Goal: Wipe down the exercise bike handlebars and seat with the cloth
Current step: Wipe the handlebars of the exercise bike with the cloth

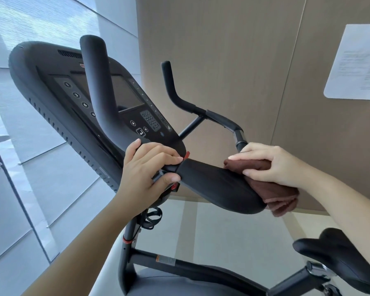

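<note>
Now, left hand (150,167): its fingers (169,157) are curled over the narrow neck of the handlebar pad (214,184), thumb tucked beneath, gripping it just below the console (73,92).
Right hand (271,165): fingers bent over the cloth (273,195), thumb lying along its near side, pressing it onto the pad.
Cloth: brown and bunched, under the right palm at the pad's broad end, loose folds hanging off that end, well apart from the left hand.
Handlebars (94,82): black horns rise beyond both hands.
Seat (338,255): lower right, below the right forearm, touched by neither hand.
Wall: a printed sheet (359,63) at the upper right.
</note>
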